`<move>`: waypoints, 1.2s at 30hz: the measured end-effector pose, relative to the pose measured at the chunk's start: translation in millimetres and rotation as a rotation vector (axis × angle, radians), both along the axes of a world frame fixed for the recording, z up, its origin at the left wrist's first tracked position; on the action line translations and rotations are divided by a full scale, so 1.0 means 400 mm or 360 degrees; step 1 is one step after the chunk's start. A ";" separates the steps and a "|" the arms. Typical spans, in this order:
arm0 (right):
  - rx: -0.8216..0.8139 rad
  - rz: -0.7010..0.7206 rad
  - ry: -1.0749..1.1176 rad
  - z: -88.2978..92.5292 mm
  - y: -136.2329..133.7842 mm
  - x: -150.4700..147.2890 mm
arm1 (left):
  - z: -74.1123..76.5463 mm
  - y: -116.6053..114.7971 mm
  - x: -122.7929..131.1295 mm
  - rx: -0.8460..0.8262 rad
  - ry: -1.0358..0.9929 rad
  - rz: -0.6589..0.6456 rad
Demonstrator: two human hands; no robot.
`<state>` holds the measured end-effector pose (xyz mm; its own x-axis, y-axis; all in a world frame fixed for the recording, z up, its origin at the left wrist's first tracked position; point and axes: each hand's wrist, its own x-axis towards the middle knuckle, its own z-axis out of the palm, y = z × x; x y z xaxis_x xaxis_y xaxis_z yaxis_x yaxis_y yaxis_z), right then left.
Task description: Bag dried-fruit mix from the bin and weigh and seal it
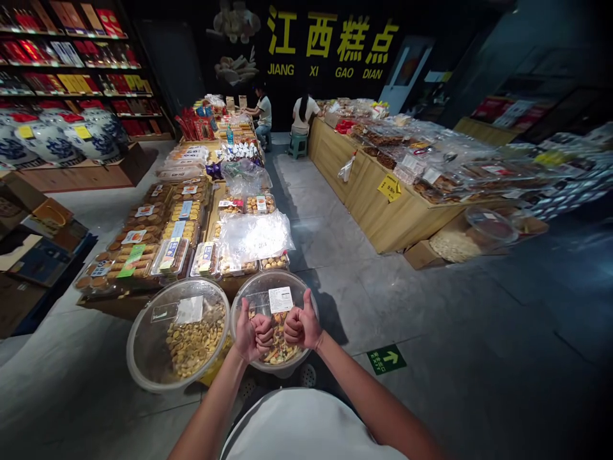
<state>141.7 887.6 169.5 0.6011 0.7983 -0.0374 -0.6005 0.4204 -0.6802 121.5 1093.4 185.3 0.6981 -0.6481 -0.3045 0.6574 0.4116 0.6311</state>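
Note:
Both my hands are curled into fists with the thumbs pointing up, and nothing shows in either. My left hand point(253, 333) and my right hand point(303, 321) hang in front of a round clear-lidded tub point(306, 291) of mixed snacks. A white printed label point(280, 299) lies on that lid, just above and between the hands. Left of it stands a second round clear tub point(138, 348) with pale yellowish snack pieces and a white label point(190, 310). The hands partly hide the contents of the right tub.
Behind the tubs, a long display table holds clear boxes of pastries point(170, 255) and a plastic sheet point(256, 233). Across the aisle point(325, 223) runs a wooden counter point(368, 214) with packaged goods. Two people sit far back. Cartons point(29, 255) stand left; a green exit sign point(385, 359) marks the floor.

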 end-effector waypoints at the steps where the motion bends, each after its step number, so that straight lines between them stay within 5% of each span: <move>1: -0.0151 -0.0029 -0.0050 -0.008 0.007 -0.001 | -0.010 -0.002 0.001 0.0212 -0.0107 0.0035; 5: -0.1189 -0.0368 -0.0686 -0.094 0.034 -0.017 | -0.071 0.002 0.053 0.1283 -0.0657 0.0232; 8: -0.1658 -0.0369 -0.1078 -0.209 0.044 -0.044 | -0.110 0.042 0.157 0.1688 -0.0820 0.0468; 14: -0.1819 -0.0215 -0.0947 -0.375 0.044 -0.089 | -0.135 0.170 0.444 0.2348 -0.0764 0.0791; 19: -0.1811 -0.0230 -0.0722 -0.409 0.036 -0.102 | -0.164 0.212 0.637 0.2630 -0.0498 0.0828; 24: -0.1779 -0.0256 -0.0277 -0.427 0.023 -0.129 | -0.181 0.221 0.749 0.2662 -0.0260 0.0797; 30: -0.1615 -0.0432 -0.0049 -0.407 -0.008 -0.135 | -0.127 0.199 0.724 0.2212 -0.0416 0.1156; 33: -0.1302 -0.0679 0.0208 -0.363 -0.025 -0.095 | -0.078 0.199 0.599 0.1848 -0.0496 0.1310; 36: -0.0883 -0.0952 0.0488 -0.303 -0.041 -0.035 | -0.048 0.227 0.404 0.1578 -0.0532 0.1409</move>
